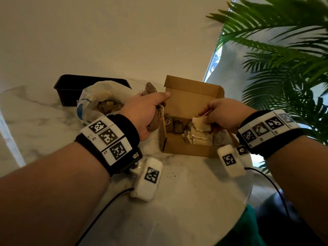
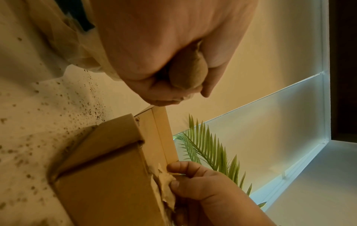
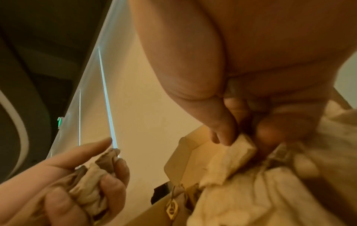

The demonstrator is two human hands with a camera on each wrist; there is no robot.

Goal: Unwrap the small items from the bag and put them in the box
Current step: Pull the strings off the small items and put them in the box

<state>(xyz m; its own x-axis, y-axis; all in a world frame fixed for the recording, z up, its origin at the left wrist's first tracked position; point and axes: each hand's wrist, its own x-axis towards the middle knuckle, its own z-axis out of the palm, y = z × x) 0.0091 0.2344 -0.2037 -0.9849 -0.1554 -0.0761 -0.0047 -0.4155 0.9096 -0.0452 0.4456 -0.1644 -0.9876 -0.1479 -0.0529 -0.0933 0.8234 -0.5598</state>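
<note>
The left hand (image 1: 147, 110) clutches a crumpled brown wrapper (image 3: 90, 172) just left of the open cardboard box (image 1: 186, 148) — its grip closed around it. The right hand (image 1: 225, 114), over the box, pinches a pale unwrapped item (image 1: 201, 124) — others lie inside. The plastic bag (image 1: 94, 98) sits left on the desk (image 1: 186, 192).

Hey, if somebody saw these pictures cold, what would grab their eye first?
Probably the open cardboard box at the table's middle, with the right hand pinching a pale paper wrapper above the scraps inside. Just left of it, the left hand grips a bunch of brown crumpled wrappings. Behind that hand sits a white plastic bag.
</note>
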